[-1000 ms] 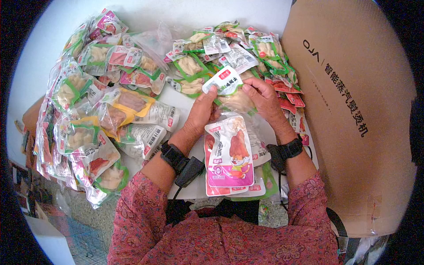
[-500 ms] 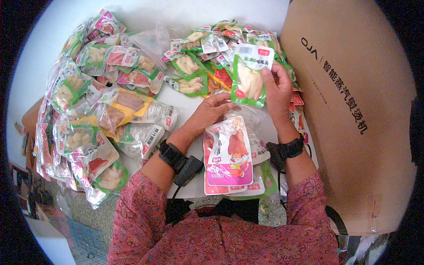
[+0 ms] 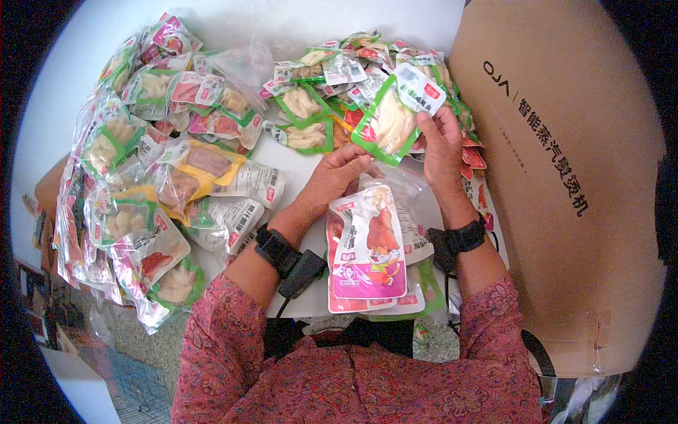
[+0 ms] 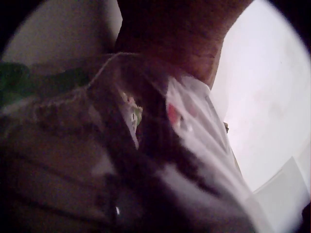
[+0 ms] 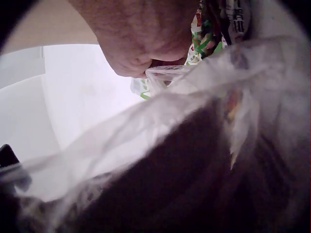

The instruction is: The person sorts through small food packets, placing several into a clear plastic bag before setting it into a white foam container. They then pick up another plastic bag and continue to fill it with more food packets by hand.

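In the head view my right hand (image 3: pixel 442 145) pinches a green-bordered food pouch (image 3: pixel 390 121) by its white, printed end. Pale pieces show through the pouch's window, and its lower corner hangs over the mouth of a clear plastic bag (image 3: pixel 417 185). My left hand (image 3: pixel 337 175) grips the left side of that bag's mouth between thumb and fingers. Inside the bag, a white and pink pouch (image 3: pixel 371 244) lies on top of several others. Bag film (image 4: pixel 204 145) covers much of the left wrist view, and film (image 5: pixel 131 119) also crosses the right wrist view.
Filled clear bags of pouches (image 3: pixel 152 230) crowd the left of the white table (image 3: pixel 282 159). Loose pouches (image 3: pixel 304 102) are heaped at the back. A large cardboard box (image 3: pixel 558 184) stands along the right, close to my right arm.
Both hands held the green-bordered pouch a second ago. My left hand has let go of it and taken the bag's mouth. My right hand turned the pouch upright, then tilted it leftward over the bag.
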Motion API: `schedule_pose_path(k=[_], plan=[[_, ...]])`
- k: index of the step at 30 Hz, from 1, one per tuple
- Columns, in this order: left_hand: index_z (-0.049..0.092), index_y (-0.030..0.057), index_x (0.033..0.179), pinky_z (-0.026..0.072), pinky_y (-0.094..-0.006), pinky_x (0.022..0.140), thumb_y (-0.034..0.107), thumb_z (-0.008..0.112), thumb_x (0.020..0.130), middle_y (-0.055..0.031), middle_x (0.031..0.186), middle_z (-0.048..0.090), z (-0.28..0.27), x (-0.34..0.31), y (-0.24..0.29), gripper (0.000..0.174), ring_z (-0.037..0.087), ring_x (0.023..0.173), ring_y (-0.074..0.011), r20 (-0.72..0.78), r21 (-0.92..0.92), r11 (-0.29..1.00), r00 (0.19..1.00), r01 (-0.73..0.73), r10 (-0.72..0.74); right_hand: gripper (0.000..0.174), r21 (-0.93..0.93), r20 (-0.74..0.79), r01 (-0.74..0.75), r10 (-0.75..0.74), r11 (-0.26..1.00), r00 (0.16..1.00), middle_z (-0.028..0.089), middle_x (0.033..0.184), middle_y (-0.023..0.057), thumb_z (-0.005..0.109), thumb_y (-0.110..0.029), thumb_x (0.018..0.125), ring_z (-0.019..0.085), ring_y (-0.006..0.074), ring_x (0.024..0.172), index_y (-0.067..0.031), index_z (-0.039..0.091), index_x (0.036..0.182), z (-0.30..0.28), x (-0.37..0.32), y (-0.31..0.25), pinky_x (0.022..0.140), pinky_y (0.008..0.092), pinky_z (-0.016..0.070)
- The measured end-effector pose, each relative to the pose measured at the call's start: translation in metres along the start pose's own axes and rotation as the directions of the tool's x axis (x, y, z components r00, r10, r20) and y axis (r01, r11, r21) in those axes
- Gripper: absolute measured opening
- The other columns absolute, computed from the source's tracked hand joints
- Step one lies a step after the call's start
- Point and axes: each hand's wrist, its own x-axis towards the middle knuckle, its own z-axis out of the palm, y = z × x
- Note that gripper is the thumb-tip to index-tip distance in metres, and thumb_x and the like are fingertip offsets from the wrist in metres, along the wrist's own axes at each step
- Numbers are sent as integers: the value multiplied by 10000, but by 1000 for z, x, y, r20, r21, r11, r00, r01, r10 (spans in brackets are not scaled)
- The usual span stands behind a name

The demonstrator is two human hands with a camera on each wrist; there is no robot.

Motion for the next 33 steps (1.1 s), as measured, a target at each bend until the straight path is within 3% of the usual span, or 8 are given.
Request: schedule_pose_path(k=[19, 22, 24, 28, 30, 31, 33], plan=[[570, 101, 887, 273, -165, 340, 198, 538, 842, -30, 800, 636, -5, 4, -3, 112, 355, 386, -9, -26, -6, 997, 997, -79, 79, 240, 4, 62, -62, 61, 998, 996, 526, 757, -19, 535, -174, 808, 464, 48, 574, -54, 511, 1014, 2, -3, -11, 431, 197, 383], [562, 96, 905, 274, -174, 347, 208, 537, 846, -2, 707, 607, -1, 4, -4, 129, 356, 391, -17, -43, -10, 997, 996, -73, 72, 271, 27, 87, -59, 57, 998, 995, 540, 797, -4, 529, -164, 815, 489, 58, 603, -49, 497, 1057, 3, -2, -10, 450, 200, 411], [549, 90, 948, 277, -181, 355, 228, 528, 854, 29, 609, 532, 2, 5, -7, 168, 356, 400, -28, -163, 21, 999, 986, -35, 38, 288, 55, 110, -63, 57, 996, 992, 546, 826, 4, 524, -157, 820, 507, 64, 623, -46, 487, 1083, 3, -2, -5, 463, 200, 428], [538, 100, 966, 280, -186, 363, 243, 490, 876, 41, 588, 472, -1, 2, -4, 175, 351, 411, -34, -147, 15, 996, 986, 87, -83, 307, 74, 241, -141, 119, 987, 963, 545, 902, 21, 505, -152, 843, 549, 90, 687, -43, 459, 1126, 6, -5, 4, 517, 201, 472], [553, 102, 1030, 285, -172, 370, 224, 461, 894, 33, 763, 558, 2, 0, -2, 204, 323, 417, -8, -226, 28, 995, 969, -94, 98, 302, -81, 228, -239, 251, 968, 941, 559, 994, 52, 507, -165, 849, 553, 104, 745, -38, 461, 1120, 2, -6, 2, 566, 217, 464], [553, 102, 1030, 285, -172, 370, 224, 461, 894, 33, 763, 558, 3, 0, 0, 204, 323, 417, -8, -225, 29, 995, 969, -95, 100, 302, -81, 227, -237, 249, 968, 941, 559, 994, 52, 507, -165, 849, 553, 104, 745, -38, 461, 1120, -2, -3, 2, 566, 217, 464], [528, 134, 1133, 300, -169, 387, 95, 391, 904, 15, 896, 547, 3, 0, 2, 269, 343, 444, -7, -201, 69, 958, 937, -277, 285, 332, -244, 194, -403, 451, 882, 871, 541, 1073, 79, 491, -189, 851, 561, 151, 860, -47, 445, 1148, -8, 4, 0, 665, 263, 489]])
